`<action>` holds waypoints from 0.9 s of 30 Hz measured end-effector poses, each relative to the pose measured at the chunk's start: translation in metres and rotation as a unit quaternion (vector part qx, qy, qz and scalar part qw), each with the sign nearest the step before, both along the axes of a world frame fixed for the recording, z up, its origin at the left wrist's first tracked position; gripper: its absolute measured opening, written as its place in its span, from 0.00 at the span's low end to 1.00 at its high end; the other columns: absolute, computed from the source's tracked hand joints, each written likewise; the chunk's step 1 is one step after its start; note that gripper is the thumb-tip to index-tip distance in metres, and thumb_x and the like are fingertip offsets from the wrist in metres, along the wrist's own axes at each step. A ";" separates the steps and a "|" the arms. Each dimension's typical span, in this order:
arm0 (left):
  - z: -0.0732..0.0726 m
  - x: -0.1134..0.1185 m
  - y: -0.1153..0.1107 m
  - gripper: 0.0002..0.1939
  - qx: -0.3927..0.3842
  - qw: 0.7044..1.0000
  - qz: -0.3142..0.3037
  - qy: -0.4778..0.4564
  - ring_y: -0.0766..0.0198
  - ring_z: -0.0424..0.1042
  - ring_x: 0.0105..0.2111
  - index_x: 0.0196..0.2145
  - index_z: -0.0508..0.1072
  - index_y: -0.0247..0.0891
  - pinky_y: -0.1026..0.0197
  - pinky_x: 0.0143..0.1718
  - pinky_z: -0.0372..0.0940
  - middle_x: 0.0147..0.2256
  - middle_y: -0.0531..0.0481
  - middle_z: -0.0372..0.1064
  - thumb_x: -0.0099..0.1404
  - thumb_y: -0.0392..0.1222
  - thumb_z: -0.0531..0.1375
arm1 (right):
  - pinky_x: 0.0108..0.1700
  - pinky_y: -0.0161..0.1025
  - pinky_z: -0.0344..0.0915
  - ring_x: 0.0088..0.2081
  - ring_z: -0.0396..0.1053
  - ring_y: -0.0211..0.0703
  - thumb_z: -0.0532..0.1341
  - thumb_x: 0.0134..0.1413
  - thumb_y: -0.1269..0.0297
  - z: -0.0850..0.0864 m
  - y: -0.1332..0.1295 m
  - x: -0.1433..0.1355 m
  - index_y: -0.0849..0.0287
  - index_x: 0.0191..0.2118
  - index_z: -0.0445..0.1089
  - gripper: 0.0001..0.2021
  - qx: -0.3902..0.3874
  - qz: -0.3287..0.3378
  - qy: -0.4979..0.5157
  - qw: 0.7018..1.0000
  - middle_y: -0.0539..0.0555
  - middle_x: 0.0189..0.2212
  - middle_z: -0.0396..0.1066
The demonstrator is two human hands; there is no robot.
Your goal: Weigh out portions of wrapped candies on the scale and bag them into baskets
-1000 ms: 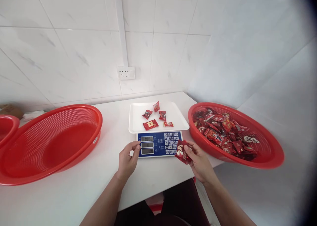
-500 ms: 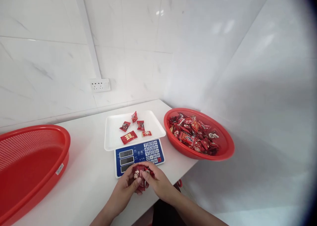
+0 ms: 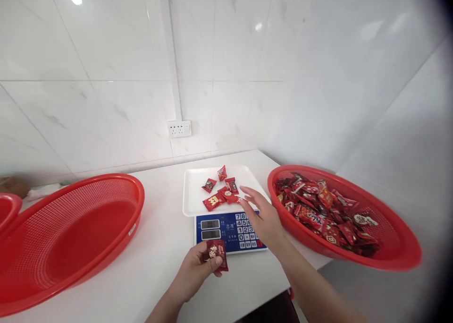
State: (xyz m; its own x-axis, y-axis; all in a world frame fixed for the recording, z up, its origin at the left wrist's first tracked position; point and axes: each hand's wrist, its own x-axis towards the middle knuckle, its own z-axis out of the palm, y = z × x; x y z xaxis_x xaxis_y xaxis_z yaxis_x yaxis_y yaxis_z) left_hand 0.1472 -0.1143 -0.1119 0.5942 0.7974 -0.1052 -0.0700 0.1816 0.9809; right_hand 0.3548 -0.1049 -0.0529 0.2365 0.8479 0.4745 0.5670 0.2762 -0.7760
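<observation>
My left hand (image 3: 198, 271) is closed on a red wrapped candy (image 3: 215, 256) with pale lettering, held in front of the scale's display; whether more candies lie behind it I cannot tell. Over the front right of the white weighing tray (image 3: 193, 205), my right hand (image 3: 264, 216) has its thumb and fingers apart. Its fingertips are close to a small red candy (image 3: 228, 195) that overlaps a flat red packet (image 3: 213, 201) with gold lettering. Several other wrapped candies lie behind these on the tray. The blue keypad panel of the scale (image 3: 230, 226) is partly covered by my right hand.
To the right, a red mesh basket (image 3: 399, 247) holds many wrapped candies and overhangs the table edge. At left stands another red basket (image 3: 138, 195), with part of a further one (image 3: 12, 205) beside it. A tiled wall with a socket (image 3: 179, 129) rises behind the white table (image 3: 159, 247).
My right hand has left my left hand and reached forward to the tray. Another red candy now lies among those there. The view has turned left, and my left hand still holds its candy.
</observation>
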 end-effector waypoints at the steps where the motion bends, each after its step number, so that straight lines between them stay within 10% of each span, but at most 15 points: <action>1: 0.001 0.000 0.000 0.18 0.000 1.000 -0.011 0.001 0.65 0.68 0.29 0.34 0.71 0.33 0.62 0.31 0.66 0.28 0.47 0.69 0.55 0.52 0.63 | 0.50 0.45 0.64 0.47 0.69 0.47 0.55 0.58 0.56 -0.008 -0.011 0.002 0.54 0.51 0.67 0.17 0.006 -0.007 -0.008 1.000 0.57 0.50 0.69; 9: 0.002 0.003 -0.009 0.13 0.001 0.988 -0.139 0.071 0.68 0.65 0.28 0.30 0.72 0.33 0.64 0.32 0.61 0.28 0.51 0.67 0.55 0.47 0.63 | 0.35 0.37 0.67 0.33 0.71 0.42 0.53 0.58 0.54 -0.066 -0.088 0.000 0.57 0.40 0.69 0.14 -0.161 0.082 -0.018 0.983 0.54 0.32 0.74; 19: -0.003 0.006 -0.013 0.12 0.012 0.967 -0.211 0.145 0.65 0.69 0.29 0.29 0.71 0.35 0.65 0.31 0.61 0.27 0.52 0.70 0.55 0.48 0.62 | 0.25 0.33 0.51 0.23 0.57 0.35 0.51 0.58 0.52 -0.059 -0.084 -0.027 0.58 0.20 0.55 0.20 -0.270 0.180 -0.133 0.936 0.47 0.19 0.61; 27: 0.003 0.005 -0.009 0.18 0.079 0.965 -0.203 0.148 0.69 0.59 0.25 0.28 0.71 0.34 0.67 0.26 0.56 0.24 0.53 0.64 0.59 0.54 0.58 | 0.25 0.34 0.54 0.22 0.57 0.36 0.49 0.60 0.53 -0.057 -0.085 -0.034 0.56 0.19 0.54 0.21 -0.203 0.170 -0.042 0.963 0.47 0.18 0.60</action>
State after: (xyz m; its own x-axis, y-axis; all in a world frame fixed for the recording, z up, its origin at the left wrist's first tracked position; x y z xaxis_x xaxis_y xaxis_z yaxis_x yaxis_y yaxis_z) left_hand 0.1520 -0.1237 -0.1091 0.8236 0.5248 -0.2151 0.2633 -0.0180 0.9645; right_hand 0.3211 -0.1895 -0.1102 -0.1122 0.9893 0.0936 0.5636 0.1409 -0.8139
